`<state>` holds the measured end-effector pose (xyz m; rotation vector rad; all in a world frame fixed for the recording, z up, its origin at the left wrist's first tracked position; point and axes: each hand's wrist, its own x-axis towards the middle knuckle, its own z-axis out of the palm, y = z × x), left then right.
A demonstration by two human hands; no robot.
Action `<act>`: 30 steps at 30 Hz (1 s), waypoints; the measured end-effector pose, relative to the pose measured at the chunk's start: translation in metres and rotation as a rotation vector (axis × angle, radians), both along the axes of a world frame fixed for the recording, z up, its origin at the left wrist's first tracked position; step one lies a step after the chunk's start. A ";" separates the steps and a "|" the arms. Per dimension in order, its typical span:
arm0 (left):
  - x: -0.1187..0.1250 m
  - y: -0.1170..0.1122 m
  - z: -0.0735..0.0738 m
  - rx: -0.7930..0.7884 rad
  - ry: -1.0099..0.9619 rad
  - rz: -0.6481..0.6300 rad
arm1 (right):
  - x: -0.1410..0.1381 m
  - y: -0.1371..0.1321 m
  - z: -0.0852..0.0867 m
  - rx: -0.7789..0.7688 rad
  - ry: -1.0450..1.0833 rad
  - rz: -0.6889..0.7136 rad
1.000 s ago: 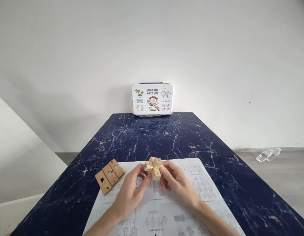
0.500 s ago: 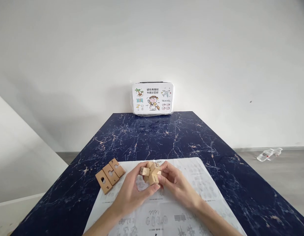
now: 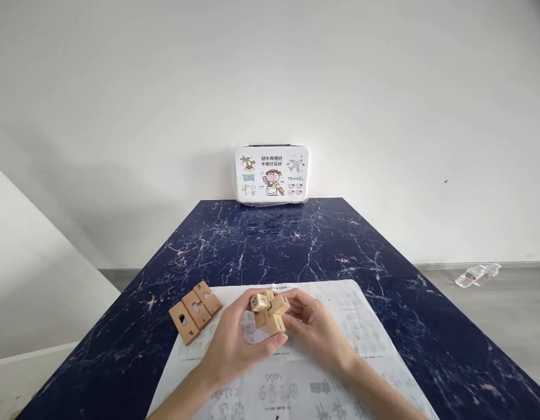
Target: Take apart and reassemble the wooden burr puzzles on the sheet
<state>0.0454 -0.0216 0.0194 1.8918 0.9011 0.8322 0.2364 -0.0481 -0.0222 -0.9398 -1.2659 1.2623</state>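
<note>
A pale wooden interlocking puzzle (image 3: 270,312), its block ends marked with numbers, is held between both hands above a printed sheet (image 3: 279,361). My left hand (image 3: 235,332) closes round its left side, thumb at the lower front block. On the other side, the fingers of my right hand (image 3: 311,321) are curled against the puzzle; their tips are partly hidden behind it. To the left of my hands lie several flat, darker wooden pieces (image 3: 195,312) with cut-out holes and numbers, side by side and partly on the sheet's corner.
The dark blue marbled table (image 3: 274,245) narrows toward the wall. At its far edge a white case with cartoon prints (image 3: 272,175) stands upright in clear wrapping. Clear plastic bottles (image 3: 477,275) lie on the floor at right.
The puzzle has turned slightly in my hands; its numbered ends now sit at somewhat different angles. My right index finger and thumb have shifted a little. The flat pieces stay put.
</note>
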 end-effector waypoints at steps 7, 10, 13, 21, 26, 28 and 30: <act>0.000 0.000 -0.001 -0.065 -0.020 0.016 | -0.002 0.002 -0.002 -0.018 0.071 0.035; -0.001 0.002 -0.003 -0.099 -0.024 0.038 | -0.001 0.001 0.001 -0.022 0.137 0.072; -0.003 0.003 -0.005 -0.116 -0.053 0.035 | 0.002 0.000 0.006 -0.087 0.279 0.163; -0.002 0.002 -0.005 -0.042 -0.110 -0.014 | 0.004 0.000 0.003 -0.221 0.526 0.280; -0.005 0.004 -0.006 -0.039 -0.114 0.000 | 0.003 0.001 0.000 -0.243 0.486 0.225; -0.008 0.006 -0.007 -0.054 -0.108 0.044 | 0.005 0.003 0.000 -0.219 0.434 0.166; -0.010 0.008 -0.008 -0.067 -0.104 0.099 | 0.007 0.003 0.001 -0.159 0.318 0.089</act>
